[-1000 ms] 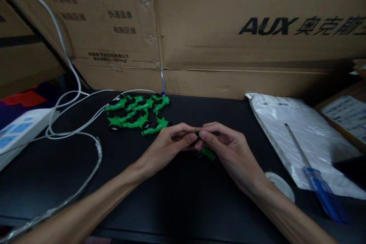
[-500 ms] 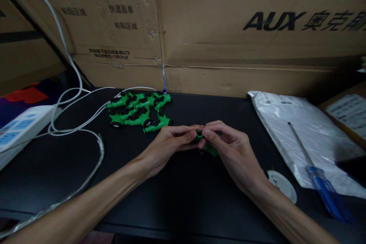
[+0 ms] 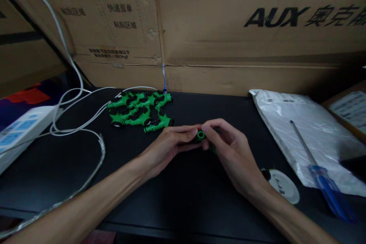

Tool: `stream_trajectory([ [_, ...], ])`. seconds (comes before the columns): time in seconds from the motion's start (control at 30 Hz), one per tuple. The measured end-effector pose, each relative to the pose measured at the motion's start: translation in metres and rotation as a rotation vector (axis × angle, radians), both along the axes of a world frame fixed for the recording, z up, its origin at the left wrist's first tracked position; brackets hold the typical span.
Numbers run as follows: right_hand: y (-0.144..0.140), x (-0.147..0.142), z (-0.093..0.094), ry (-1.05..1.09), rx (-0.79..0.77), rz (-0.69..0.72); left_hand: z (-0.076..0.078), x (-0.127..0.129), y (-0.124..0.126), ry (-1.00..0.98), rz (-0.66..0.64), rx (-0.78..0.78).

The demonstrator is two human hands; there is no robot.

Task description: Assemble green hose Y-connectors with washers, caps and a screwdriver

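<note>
Between my two hands, above the black table [image 3: 183, 198], is a green plastic hose splitter [image 3: 201, 135]. Its round, hollow end faces me, and most of its body is hidden by fingers. My left hand [image 3: 174, 141] is closed on it from the left, thumb on top near the ring-shaped end. From the other side my right hand [image 3: 225, 141] pinches the same piece with thumb and forefinger. Several similar green and black Y-shaped hose splitters [image 3: 137, 112] lie in a group on the table, left of and beyond my left hand.
A large cardboard box [image 3: 228, 38] walls off the back. At right, a blue-handled screwdriver [image 3: 317, 171] lies across a white plastic parcel [image 3: 288, 122], near a round white disc [image 3: 283, 187]. A white power strip [image 3: 25, 129] and looped white cable [image 3: 100, 148] occupy the left.
The held splitter has turned so that its open round end shows more clearly. My right hand's fingers have shifted slightly on it, and the view has moved a little.
</note>
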State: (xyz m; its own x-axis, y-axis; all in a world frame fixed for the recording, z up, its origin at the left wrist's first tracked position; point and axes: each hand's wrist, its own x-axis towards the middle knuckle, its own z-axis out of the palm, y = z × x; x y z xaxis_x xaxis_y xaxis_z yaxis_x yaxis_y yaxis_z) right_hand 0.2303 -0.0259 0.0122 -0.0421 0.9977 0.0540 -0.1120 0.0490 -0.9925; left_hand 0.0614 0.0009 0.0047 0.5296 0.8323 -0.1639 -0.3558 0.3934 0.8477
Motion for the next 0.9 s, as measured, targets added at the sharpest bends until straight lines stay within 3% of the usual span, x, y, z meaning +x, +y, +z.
stream_trajectory([
  [0.13, 0.004, 0.002, 0.000, 0.015, 0.027, -0.013, 0.000, 0.000, 0.001, 0.010, -0.021, 0.017],
  [0.37, 0.013, 0.025, 0.014, -0.531, 0.404, -0.063, 0.008, -0.007, 0.009, -0.066, 0.132, -0.045],
  [0.57, 0.017, 0.025, -0.002, -0.651, 0.318, 0.173, 0.013, -0.009, 0.016, -0.020, 0.235, -0.091],
  [0.73, 0.018, 0.022, -0.009, -0.613, 0.252, 0.156, 0.012, -0.009, 0.018, 0.012, 0.302, -0.091],
  [0.9, 0.018, 0.027, -0.002, -0.508, 0.167, 0.146, 0.014, -0.010, 0.015, 0.241, 0.328, 0.092],
])
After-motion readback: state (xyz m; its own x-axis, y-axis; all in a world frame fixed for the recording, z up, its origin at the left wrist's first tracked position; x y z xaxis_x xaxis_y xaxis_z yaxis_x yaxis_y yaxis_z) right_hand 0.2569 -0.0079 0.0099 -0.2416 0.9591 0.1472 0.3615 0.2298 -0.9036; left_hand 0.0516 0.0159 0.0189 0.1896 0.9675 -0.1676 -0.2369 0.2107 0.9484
